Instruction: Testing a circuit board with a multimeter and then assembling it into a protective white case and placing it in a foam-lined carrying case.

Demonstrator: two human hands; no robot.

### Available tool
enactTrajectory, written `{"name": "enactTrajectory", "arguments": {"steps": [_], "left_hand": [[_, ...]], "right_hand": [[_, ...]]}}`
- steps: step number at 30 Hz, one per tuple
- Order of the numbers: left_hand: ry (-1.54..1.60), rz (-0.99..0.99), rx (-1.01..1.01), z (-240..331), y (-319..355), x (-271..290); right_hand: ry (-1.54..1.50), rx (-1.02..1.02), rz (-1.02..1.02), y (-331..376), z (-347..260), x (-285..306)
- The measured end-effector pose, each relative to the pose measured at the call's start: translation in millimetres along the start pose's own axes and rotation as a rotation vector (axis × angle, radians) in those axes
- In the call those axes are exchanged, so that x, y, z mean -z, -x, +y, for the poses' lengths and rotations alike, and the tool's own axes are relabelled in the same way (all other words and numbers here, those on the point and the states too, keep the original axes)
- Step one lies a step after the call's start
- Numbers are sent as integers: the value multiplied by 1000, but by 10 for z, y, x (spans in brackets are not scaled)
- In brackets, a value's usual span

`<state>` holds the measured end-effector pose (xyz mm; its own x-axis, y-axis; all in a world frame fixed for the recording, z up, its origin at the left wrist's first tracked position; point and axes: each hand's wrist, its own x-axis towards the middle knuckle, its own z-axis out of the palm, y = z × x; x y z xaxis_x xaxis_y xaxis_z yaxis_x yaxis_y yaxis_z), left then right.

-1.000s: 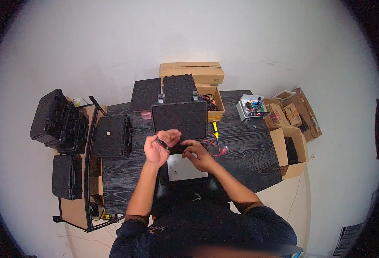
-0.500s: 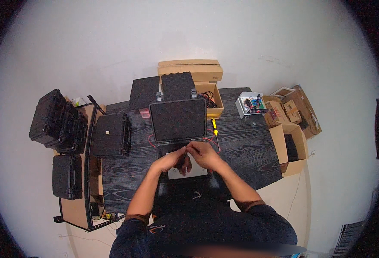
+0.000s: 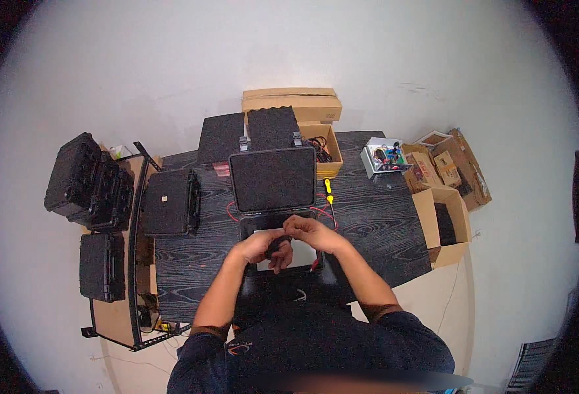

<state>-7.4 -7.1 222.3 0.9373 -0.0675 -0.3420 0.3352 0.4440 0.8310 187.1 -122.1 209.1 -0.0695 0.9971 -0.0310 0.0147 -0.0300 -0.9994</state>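
Note:
An open black hard case [image 3: 239, 228] is in front of me, its foam-lined lid [image 3: 273, 180] raised. Inside the base lies a pale flat panel [image 3: 302, 256]. Over that panel, my left hand [image 3: 261, 247] curls around something dark that I cannot make out. My right hand [image 3: 312, 234] meets its thumb side with the fingers pinched together; whatever sits in the pinch is too small to tell. A red lead [image 3: 315, 264] shows at the panel's right side. Just beyond the case's right side lies a yellow-handled screwdriver [image 3: 329, 189].
The dark wood-grain table [image 3: 375, 223] carries a closed black case [image 3: 171, 203] at left, a cardboard box of cables [image 3: 329, 154] behind, and a white electronics enclosure [image 3: 386, 157] at right. More black cases [image 3: 102, 266] fill the left shelf. An open carton [image 3: 427, 223] stands right.
The left hand has turned slightly and its lower fingers have curled, showing more of the dark item. A red lead now shows beside the panel. Both hands stay together over the case.

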Motion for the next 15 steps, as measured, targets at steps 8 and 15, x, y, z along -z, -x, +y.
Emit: {"name": "enactTrajectory", "arguments": {"steps": [8, 15], "left_hand": [[225, 79, -306, -121, 33, 103], [1114, 121, -603, -179, -167, 134]], "right_hand": [[87, -14, 322, 43, -171, -314], [426, 297, 244, 66, -11, -323]]}}
